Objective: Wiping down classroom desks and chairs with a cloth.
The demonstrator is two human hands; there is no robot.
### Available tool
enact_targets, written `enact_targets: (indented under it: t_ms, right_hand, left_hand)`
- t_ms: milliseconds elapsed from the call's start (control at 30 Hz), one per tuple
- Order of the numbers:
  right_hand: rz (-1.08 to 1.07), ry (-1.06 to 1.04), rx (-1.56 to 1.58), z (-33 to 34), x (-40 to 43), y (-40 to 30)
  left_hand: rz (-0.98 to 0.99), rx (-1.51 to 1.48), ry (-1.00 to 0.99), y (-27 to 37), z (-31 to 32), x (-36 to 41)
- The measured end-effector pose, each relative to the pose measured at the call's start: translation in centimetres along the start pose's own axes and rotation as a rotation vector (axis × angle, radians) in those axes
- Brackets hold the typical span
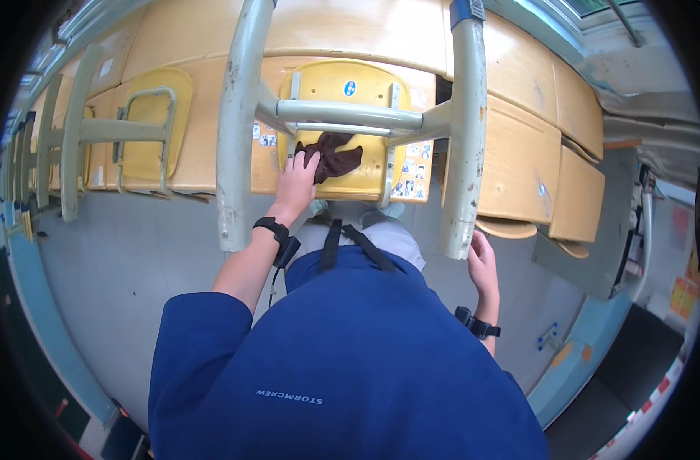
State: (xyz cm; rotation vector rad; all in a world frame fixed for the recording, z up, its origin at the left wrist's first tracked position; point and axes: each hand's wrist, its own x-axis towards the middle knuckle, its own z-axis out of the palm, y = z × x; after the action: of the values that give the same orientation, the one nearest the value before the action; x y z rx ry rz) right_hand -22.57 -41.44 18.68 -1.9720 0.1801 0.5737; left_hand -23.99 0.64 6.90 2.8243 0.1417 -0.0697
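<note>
A chair with a yellow seat [356, 181] and a pale grey-green metal frame [350, 113] rests upside down on a wooden desk [427, 86], its legs pointing up toward me. My left hand [297, 181] has its fingers on a crumpled dark brown cloth [337, 161], which lies against the underside of the seat. Beside the lower end of the right-hand chair leg [464, 172] is my right hand [483, 261], fingers curved; the leg hides part of them, so contact is unclear.
More upturned chairs, including one with a yellow seat [154, 126], stand on desks to the left. Wooden desks [511, 155] adjoin at the right, near a grey cabinet [591, 241]. Small stickers [408, 188] dot the desk under the chair. Grey floor [137, 253] lies around me.
</note>
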Motion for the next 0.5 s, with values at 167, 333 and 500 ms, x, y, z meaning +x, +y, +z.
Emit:
enact_targets:
  t_ms: [167,333,500]
  right_hand:
    - [-0.088,0.012,-0.124,2.1,-0.6,-4.3]
    - [0.011,0.040,-0.062,2.8,-1.8,-3.6]
    - [0.023,0.074,-0.080,2.5,-1.3,0.5]
  left_hand:
    - [0.199,-0.030,-0.031,2.8,2.0,0.8]
    - [0.508,-0.112,-0.161,0.4,-0.3,1.3]
    - [0.423,-0.093,-0.188,-4.1,-1.4,-1.4]
